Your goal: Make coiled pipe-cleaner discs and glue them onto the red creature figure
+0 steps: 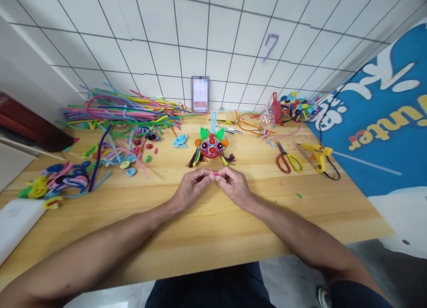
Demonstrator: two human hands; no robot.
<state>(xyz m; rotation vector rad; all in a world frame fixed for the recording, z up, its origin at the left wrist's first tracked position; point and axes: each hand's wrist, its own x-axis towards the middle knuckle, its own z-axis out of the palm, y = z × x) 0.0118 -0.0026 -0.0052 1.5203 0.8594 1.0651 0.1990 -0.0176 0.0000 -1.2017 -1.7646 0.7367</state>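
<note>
Between the fingertips of both hands is a small pink-red piece, mostly covered, so I cannot tell its kind. My left hand pinches its left side, and my right hand pinches its right side. Just beyond them stands a colourful craft animal head with green ears, orange side balls, black eyes, dark tassels and a light blue loop on top.
Bundled pipe cleaners lie at the back left, loose craft parts at the left. Scissors and a yellow glue gun with a cord are at the right. A phone leans on the tiled wall.
</note>
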